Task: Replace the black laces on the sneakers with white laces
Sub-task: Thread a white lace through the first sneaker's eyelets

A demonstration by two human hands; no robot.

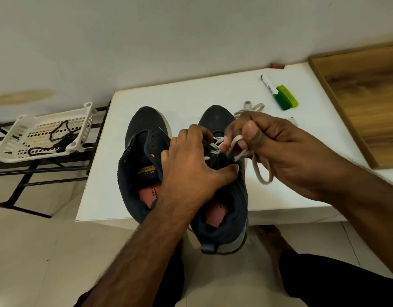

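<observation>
Two dark sneakers stand side by side on a white table (213, 89), toes pointing away from me. The left sneaker (142, 156) has bare eyelets and no lace. The right sneaker (222, 209) has a white lace (263, 171) partly threaded through its eyelets. My left hand (191, 165) grips the right sneaker's tongue and eyelet area, fingers curled over the lacing. My right hand (277, 149) pinches the white lace just right of the eyelets, and a loop of it hangs below. More white lace (253, 107) lies behind my right hand.
A white plastic basket (18, 138) holding black laces (58, 138) sits on a black metal rack at the left. A marker (268, 84) and a green object (286, 99) lie at the table's far right. A wooden board (368, 98) borders the right side. My legs are below the table.
</observation>
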